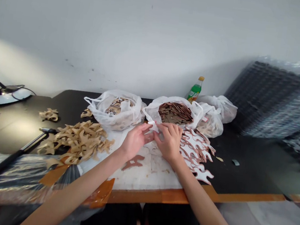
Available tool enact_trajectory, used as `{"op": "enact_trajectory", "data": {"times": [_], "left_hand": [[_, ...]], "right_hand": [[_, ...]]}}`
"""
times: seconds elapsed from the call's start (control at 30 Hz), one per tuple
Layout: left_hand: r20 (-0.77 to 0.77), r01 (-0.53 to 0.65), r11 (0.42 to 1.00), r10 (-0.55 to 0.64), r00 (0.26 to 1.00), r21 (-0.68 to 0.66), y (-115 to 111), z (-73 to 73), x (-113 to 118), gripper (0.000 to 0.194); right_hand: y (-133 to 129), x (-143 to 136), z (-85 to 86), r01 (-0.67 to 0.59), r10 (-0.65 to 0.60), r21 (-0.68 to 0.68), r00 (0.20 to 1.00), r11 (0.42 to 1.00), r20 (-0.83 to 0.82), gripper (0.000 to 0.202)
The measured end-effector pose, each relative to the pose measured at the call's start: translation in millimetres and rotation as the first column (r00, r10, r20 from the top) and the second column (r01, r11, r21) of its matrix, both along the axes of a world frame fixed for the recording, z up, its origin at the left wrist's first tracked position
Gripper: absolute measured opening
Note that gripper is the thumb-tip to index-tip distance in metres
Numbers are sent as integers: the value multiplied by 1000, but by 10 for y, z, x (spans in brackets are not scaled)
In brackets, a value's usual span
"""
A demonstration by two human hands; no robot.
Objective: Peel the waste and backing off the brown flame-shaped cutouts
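Observation:
My left hand (136,140) and my right hand (168,141) meet above the white work sheet (155,180). Their fingertips pinch a small white piece (153,126) between them; its full outline is partly covered by the fingers. A brown wavy cutout (133,162) lies flat on the sheet below my left wrist. Just right of my right hand is a spread of overlapping wavy cutouts (196,156) with white faces and brown edges. On the left, a heap of curled tan paper scraps (79,138) reaches the sheet.
Behind my hands stand two open white plastic bags, one with mixed pieces (101,110), one with brown cutouts (176,112). Tied bags (213,122) and a green bottle (195,90) are behind right. Bubble-wrapped stacks (275,95) occupy the right; a lamp (12,95) sits far left.

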State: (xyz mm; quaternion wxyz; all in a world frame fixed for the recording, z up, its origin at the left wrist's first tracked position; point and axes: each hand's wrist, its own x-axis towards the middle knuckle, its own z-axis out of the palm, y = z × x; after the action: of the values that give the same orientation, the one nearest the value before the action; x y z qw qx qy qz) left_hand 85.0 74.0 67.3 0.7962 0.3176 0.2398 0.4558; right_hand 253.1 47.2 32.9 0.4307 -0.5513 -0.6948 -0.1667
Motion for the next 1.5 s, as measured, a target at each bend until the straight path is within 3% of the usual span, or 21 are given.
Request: {"op": "enact_trajectory", "data": {"times": [0.23, 0.33, 0.43, 0.53, 0.6, 0.67, 0.73, 0.77, 0.8, 0.9, 1.07, 1.17, 1.37, 1.5], "left_hand": [[-30, 76, 997, -75, 997, 15, 40, -7, -41, 26], [-165, 18, 986, 10, 986, 167, 54, -27, -48, 28], [-361, 6, 912, 157, 919, 411, 52, -10, -73, 31], [-463, 56, 777, 313, 829, 626, 70, 60, -136, 25], [-489, 115, 681, 387, 781, 723, 99, 124, -203, 36], [-527, 155, 653, 422, 738, 741, 123, 185, -290, 36], [-556, 154, 658, 462, 691, 737, 113, 223, -395, 18], [-559, 147, 652, 487, 671, 744, 89, 228, -452, 18], [-553, 143, 636, 513, 657, 759, 52, 222, -511, 32], [-527, 164, 571, 559, 640, 804, -107, 132, -682, 56], [-592, 273, 546, 577, 562, 792, -333, -149, -894, 59], [-599, 334, 498, 627, 498, 800, -401, -294, -978, 60], [-548, 547, 307, 757, 356, 779, -491, -398, -1084, 64], [-476, 567, 223, 807, 349, 793, -540, -432, -1119, 53]], "right_hand": [[-9, 78, 69, -46, 46, 2, 999, 999, 16, 17], [-31, 110, 98, -56, 56, 11, 997, 998, 56, 17], [-71, 138, 136, -60, 58, 18, 995, 998, 84, 18], [-112, 171, 175, -61, 60, 11, 993, 998, 105, 17], [-131, 196, 194, -78, 77, 0, 990, 997, 119, 18], [-139, 215, 206, -117, 118, -19, 984, 993, 132, 18], [-140, 216, 208, -179, 189, -73, 971, 981, 148, 19], [-140, 205, 203, -216, 233, -115, 960, 969, 156, 19], [-141, 184, 192, -256, 282, -162, 946, 953, 162, 19], [-161, 73, 125, -382, 431, -263, 888, 886, 162, 19], [-231, -140, -33, -513, 567, -285, 809, 810, 155, 24], [-255, -201, -87, -538, 601, -316, 785, 781, 149, 24], [-266, -246, -101, -575, 650, -354, 748, 737, 138, 24], [-266, -259, -111, -600, 671, -377, 736, 706, 85, 31]]}}
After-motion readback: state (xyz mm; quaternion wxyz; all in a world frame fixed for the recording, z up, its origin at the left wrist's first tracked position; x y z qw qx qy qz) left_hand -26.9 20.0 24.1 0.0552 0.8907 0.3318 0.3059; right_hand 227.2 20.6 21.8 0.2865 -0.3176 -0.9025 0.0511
